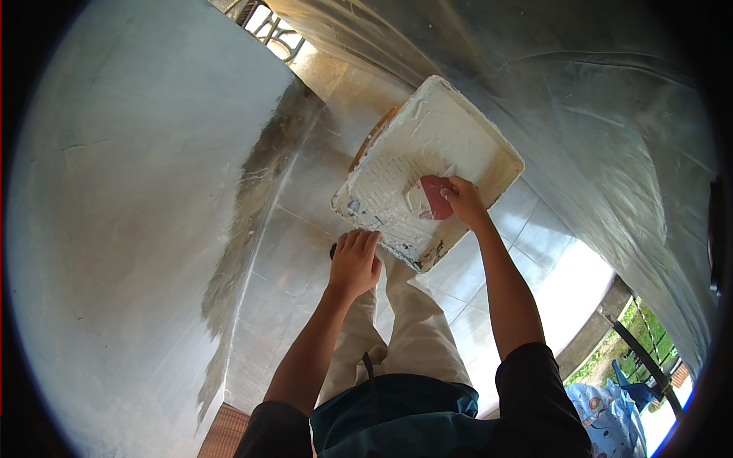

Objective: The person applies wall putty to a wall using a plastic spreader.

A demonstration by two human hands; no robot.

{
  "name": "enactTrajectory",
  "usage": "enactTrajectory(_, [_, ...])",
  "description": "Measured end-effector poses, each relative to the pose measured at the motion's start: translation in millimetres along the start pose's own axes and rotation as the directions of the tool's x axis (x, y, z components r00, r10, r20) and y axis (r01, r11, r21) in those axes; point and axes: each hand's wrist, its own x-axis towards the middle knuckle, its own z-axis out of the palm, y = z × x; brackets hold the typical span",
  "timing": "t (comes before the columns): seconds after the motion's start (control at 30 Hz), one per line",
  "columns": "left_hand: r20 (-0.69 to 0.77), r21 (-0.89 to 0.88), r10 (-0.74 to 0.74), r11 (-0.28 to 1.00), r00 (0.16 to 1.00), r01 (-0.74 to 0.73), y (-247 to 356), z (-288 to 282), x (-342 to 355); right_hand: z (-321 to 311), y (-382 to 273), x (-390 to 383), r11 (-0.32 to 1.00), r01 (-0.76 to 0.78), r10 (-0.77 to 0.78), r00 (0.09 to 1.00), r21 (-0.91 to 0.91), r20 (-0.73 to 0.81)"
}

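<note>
A paint tray (481,145) smeared with white paint is in the upper middle, tilted across the view, with a ridged slope toward its lower left. My right hand (464,200) pinches a red flat scraper (434,200) on the tray's surface, white paint on the blade's left edge. My left hand (355,256) has its fingers curled at the tray's lower-left rim. Part of a round orange-brown object (371,137) shows behind the tray's left edge; what it is, I cannot tell.
A white-coated wall (122,214) with a grey unpainted band runs along the left. Translucent plastic sheeting (603,137) drapes at the right. Below lie the tiled floor (275,237) and my legs. A metal grille (271,38) is at the top, a blue patterned cloth (603,416) at bottom right.
</note>
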Motion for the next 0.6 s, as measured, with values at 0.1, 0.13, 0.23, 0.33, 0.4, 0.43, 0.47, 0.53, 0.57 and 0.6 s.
enactTrajectory(0.1, [-0.034, -0.001, 0.001, 1.000, 0.999, -0.001, -3, -7, 2, 8, 18, 2, 0.932, -0.042, 0.001, 0.994, 0.359, 0.113])
enactTrajectory(0.13, [-0.063, 0.003, -0.004, 1.000, 0.998, 0.004, -6, -11, 1, 9, 7, -2, 0.837, -0.121, 0.001, 0.975, 0.534, 0.220])
enactTrajectory(0.23, [-0.139, 0.051, -0.023, 0.998, 0.990, 0.030, -15, -34, 5, 9, -36, -13, 0.676, -0.167, -0.040, 0.964, 0.718, 0.262])
enactTrajectory(0.33, [-0.224, 0.111, -0.051, 0.991, 0.973, 0.077, -18, -69, 16, 2, -83, -19, 0.623, -0.149, -0.126, 0.950, 0.768, 0.286])
enactTrajectory(0.4, [-0.274, 0.135, -0.059, 0.986, 0.960, 0.099, -19, -90, 24, 3, -108, -18, 0.576, -0.118, -0.193, 0.942, 0.809, 0.274])
enactTrajectory(0.43, [-0.312, 0.156, -0.064, 0.981, 0.948, 0.118, -18, -102, 28, 5, -117, -16, 0.560, -0.094, -0.229, 0.937, 0.823, 0.263])
enactTrajectory(0.47, [-0.338, 0.168, -0.057, 0.979, 0.940, 0.119, -21, -112, 31, 8, -133, -17, 0.539, -0.075, -0.250, 0.937, 0.839, 0.244])
enactTrajectory(0.53, [-0.392, 0.198, -0.039, 0.972, 0.919, 0.126, -20, -134, 37, 6, -158, -22, 0.493, -0.049, -0.313, 0.922, 0.868, 0.229])
enactTrajectory(0.57, [-0.426, 0.213, -0.016, 0.970, 0.904, 0.118, -17, -143, 43, 1, -167, -22, 0.472, -0.038, -0.347, 0.911, 0.881, 0.225])
enactTrajectory(0.6, [-0.450, 0.223, 0.005, 0.969, 0.893, 0.107, -13, -152, 47, -1, -182, -25, 0.472, -0.010, -0.394, 0.892, 0.882, 0.221])
